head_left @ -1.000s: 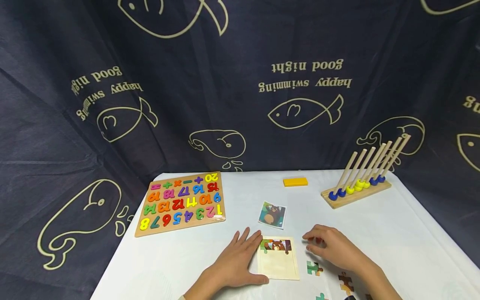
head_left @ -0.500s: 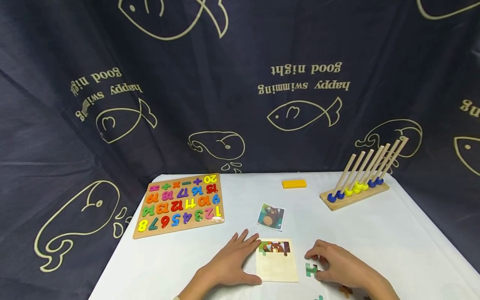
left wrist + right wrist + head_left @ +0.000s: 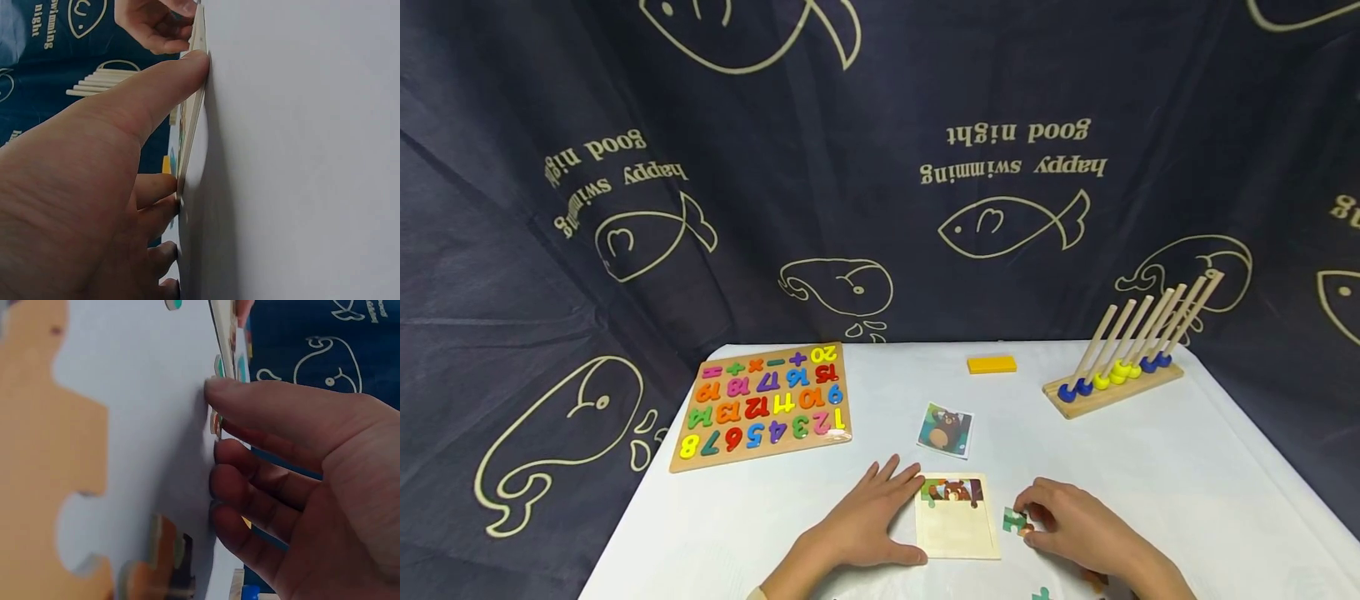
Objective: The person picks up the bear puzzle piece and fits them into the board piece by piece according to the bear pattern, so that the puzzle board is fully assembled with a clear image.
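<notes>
A square wooden puzzle board (image 3: 958,535) lies on the white table, its top strip filled with pieces picturing a bear's head. My left hand (image 3: 867,527) rests flat along the board's left side, fingers spread, thumb by the near corner; in the left wrist view the thumb touches the board's edge (image 3: 195,112). Just right of the board, my right hand (image 3: 1078,525) pinches a green and brown jigsaw piece (image 3: 1012,519) between thumb and index finger. In the right wrist view the thumb (image 3: 250,397) overlaps the piece, and the other fingers are bent.
Beyond the board lies a bear picture card (image 3: 945,431). Loose pieces, including an orange one (image 3: 75,450), lie near the right wrist. Farther back are a number board (image 3: 767,408), a yellow block (image 3: 992,365) and a bead rack with pegs (image 3: 1120,392). A dark printed curtain (image 3: 880,208) hangs behind.
My right hand has come down onto the green and brown jigsaw piece and shifted it slightly left and away, toward the board. The left hand has stayed at the board's side.
</notes>
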Available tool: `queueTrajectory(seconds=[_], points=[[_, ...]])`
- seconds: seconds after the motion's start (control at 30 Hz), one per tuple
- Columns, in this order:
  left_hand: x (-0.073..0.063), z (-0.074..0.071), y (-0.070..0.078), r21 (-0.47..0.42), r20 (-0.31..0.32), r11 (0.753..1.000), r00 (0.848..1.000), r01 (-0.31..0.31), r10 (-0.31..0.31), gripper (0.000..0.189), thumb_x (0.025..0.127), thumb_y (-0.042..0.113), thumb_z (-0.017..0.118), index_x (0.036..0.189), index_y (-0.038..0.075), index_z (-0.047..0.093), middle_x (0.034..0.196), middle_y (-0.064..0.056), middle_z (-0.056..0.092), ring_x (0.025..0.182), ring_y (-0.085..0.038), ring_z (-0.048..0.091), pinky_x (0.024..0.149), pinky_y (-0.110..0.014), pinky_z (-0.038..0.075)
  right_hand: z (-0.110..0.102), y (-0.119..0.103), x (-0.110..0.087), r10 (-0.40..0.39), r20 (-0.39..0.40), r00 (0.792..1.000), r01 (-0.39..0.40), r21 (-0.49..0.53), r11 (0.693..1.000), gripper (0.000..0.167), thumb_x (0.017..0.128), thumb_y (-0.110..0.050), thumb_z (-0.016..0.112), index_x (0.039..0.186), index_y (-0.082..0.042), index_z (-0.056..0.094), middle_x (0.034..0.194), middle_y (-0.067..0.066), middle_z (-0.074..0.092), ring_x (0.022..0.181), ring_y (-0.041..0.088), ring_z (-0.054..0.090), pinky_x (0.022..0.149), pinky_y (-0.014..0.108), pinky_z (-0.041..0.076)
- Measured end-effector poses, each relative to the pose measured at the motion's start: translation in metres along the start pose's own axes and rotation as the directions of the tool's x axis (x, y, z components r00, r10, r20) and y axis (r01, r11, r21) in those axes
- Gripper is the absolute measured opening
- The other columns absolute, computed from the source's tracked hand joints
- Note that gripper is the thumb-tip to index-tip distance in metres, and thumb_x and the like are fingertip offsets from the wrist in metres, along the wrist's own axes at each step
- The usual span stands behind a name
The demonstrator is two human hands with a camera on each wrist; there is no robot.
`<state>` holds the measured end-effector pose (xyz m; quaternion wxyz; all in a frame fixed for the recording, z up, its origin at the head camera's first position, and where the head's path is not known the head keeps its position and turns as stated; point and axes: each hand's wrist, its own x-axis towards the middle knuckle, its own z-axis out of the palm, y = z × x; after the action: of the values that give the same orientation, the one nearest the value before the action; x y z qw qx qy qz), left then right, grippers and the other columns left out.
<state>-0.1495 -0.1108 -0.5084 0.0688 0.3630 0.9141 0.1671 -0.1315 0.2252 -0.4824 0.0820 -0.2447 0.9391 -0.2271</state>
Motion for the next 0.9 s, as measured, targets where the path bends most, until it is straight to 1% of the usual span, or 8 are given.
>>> queueTrajectory(seconds=[0.3,0.5,0.7,0.9], points=[[0.0001,-0.0007,0.0008,-0.008,-0.003,1.000,1.000,-0.001,0.001,0.099,0.076,0.078,0.053,0.150,0.015,0.034,0.157,0.002,0.022,0.144,-0.029,0.011,0.113,-0.051,0.012,0.0028,-0.0021,0.0024,-0.007,-0.044,0.999,0.005,-0.045,0.999,0.019,0.079,-0.036,0.077,0.092,-0.027,0.067,0.082,-0.019,0.047,0.070,-0.001,0.043,0.061,0.023,0.040],[-0.0005,-0.0016,0.0023,-0.005,-0.009,1.000,1.000,-0.006,0.006,0.099,0.077,0.077,0.054,0.150,0.014,0.034,0.157,0.001,0.023,0.144,-0.030,0.011,0.113,-0.051,0.012,0.0028,-0.0053,0.0060,-0.016,-0.055,0.998,0.012,-0.064,0.998,0.020,0.077,-0.032,0.077,0.093,-0.027,0.067,0.085,-0.020,0.048,0.072,-0.001,0.044,0.062,0.025,0.042],[-0.0007,-0.0021,0.0035,0.004,-0.008,1.000,1.000,-0.005,0.005,0.099,0.077,0.077,0.054,0.150,0.013,0.035,0.157,0.001,0.023,0.144,-0.030,0.011,0.113,-0.051,0.012,0.0043,-0.0071,0.0083,-0.042,-0.075,0.996,0.036,-0.084,0.996,0.019,0.077,-0.028,0.077,0.094,-0.025,0.068,0.087,-0.020,0.050,0.072,-0.001,0.045,0.063,0.025,0.044],[-0.0005,-0.0014,0.0031,0.010,-0.006,1.000,1.000,0.002,-0.002,0.099,0.077,0.077,0.054,0.150,0.015,0.034,0.157,0.002,0.022,0.145,-0.029,0.010,0.114,-0.049,0.011,0.0044,-0.0097,0.0100,-0.037,-0.079,0.996,0.031,-0.074,0.997,0.018,0.077,-0.024,0.076,0.094,-0.024,0.069,0.089,-0.019,0.052,0.072,-0.001,0.046,0.063,0.025,0.045]])
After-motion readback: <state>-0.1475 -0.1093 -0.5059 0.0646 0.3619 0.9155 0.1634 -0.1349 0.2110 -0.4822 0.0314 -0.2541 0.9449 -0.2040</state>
